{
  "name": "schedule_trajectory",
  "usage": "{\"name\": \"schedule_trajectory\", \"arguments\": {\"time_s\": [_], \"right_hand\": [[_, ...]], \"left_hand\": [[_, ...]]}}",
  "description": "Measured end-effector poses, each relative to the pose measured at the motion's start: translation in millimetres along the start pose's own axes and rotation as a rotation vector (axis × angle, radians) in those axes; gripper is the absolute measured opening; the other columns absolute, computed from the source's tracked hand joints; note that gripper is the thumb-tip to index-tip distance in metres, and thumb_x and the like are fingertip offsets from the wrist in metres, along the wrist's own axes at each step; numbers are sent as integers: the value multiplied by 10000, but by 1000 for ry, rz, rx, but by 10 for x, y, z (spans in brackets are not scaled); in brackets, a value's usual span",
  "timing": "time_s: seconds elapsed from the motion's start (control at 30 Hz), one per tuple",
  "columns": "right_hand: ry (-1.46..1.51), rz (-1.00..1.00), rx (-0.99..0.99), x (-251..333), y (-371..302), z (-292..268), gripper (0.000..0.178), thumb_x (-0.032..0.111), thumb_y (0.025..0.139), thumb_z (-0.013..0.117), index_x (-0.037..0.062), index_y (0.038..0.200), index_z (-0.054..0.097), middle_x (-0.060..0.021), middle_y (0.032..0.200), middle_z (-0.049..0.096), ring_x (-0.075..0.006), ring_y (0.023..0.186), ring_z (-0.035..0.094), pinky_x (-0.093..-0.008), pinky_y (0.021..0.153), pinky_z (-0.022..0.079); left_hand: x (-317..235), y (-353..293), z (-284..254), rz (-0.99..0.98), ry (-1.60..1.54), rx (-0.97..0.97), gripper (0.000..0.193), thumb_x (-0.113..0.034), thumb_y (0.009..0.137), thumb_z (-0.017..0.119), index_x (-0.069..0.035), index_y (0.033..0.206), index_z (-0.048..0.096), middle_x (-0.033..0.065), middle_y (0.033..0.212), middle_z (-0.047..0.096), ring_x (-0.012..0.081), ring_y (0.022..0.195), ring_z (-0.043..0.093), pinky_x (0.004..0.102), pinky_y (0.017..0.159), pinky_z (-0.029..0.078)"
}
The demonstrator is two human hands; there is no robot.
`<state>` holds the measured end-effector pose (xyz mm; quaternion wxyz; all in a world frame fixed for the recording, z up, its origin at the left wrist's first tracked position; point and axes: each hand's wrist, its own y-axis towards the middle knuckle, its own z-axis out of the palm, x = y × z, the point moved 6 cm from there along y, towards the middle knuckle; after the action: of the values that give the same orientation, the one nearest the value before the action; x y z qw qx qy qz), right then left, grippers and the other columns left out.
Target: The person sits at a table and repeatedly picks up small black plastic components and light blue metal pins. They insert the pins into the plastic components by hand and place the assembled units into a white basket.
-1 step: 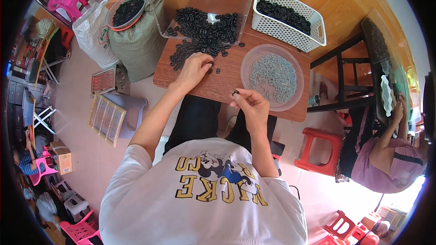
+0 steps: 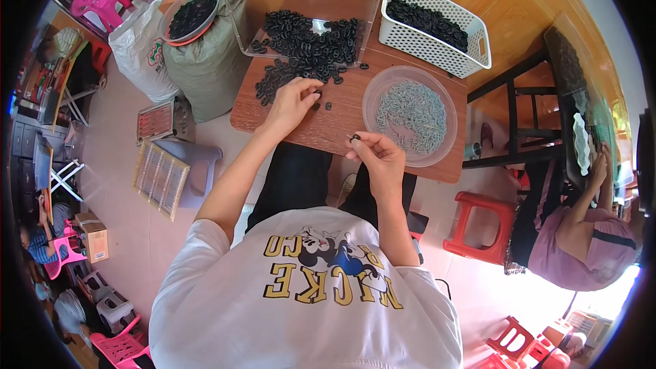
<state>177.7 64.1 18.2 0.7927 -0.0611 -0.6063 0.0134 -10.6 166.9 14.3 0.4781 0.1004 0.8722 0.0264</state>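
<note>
My left hand [image 2: 290, 106] is over the near edge of the loose pile of small black oval plastic pieces [image 2: 311, 42]. Its thumb and forefinger are pinched on one dark piece [image 2: 318, 93], partly covered by the fingers. Just beside it, a single black piece [image 2: 329, 106] lies on the brown wooden table [image 2: 273, 118]. At the table's front edge, my right hand [image 2: 380, 157] pinches a small black ring-like piece [image 2: 354, 138] between thumb and fingers. Close by on the right stands a clear round tub [image 2: 370, 111] of small silvery screws [image 2: 413, 113].
A clear plastic bin [image 2: 369, 27] lies tipped behind the pile. At the back right is a white perforated basket [image 2: 393, 29] of black pieces. Full sacks [image 2: 208, 75] stand left of the table. A red stool [image 2: 478, 225] and another person [image 2: 581, 246] are to the right.
Both hands stay almost in place. The left fingers have lifted very slightly, and the black piece in the right hand has turned a little.
</note>
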Motion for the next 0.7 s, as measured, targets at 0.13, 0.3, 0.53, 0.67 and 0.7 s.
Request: {"name": "schedule_trajectory", "arguments": {"time_s": [0.13,0.3,0.53,0.67,0.7], "right_hand": [[40,13,-34,3,69,55,181,21,836,629,-59,997,622,-116,844,675,-132,681,644,-215,620,507],[57,42,0,43,91,121,158,22,837,622,-37,984,630,-113,844,678,-130,689,652,-217,615,521],[83,-34,-30,111,55,153,136,3,832,626,-50,957,636,-105,839,673,-130,709,649,-224,659,523],[-30,-221,-74,95,78,84,92,-11,819,636,-48,903,650,-83,794,658,-107,690,629,-220,657,520],[-32,-172,-81,73,80,60,87,-12,817,639,-48,894,652,-80,782,654,-103,686,624,-219,654,519]], "left_hand": [[128,-192,203,-304,-876,64,183,-45,826,642,-10,1005,653,88,904,660,150,775,623,260,671,502],[-152,-507,355,-439,-1281,157,185,-57,840,633,-10,1019,627,89,888,673,148,787,659,222,653,506],[-268,-609,347,-442,-1275,50,218,-29,847,608,11,1061,613,151,956,665,212,844,665,300,712,540],[-319,-661,342,-448,-1249,-13,211,-47,849,617,3,1054,625,160,989,663,209,890,657,275,703,527],[-312,-673,360,-449,-1258,-16,207,-50,849,618,1,1050,626,161,992,662,208,895,656,270,705,526]]}}
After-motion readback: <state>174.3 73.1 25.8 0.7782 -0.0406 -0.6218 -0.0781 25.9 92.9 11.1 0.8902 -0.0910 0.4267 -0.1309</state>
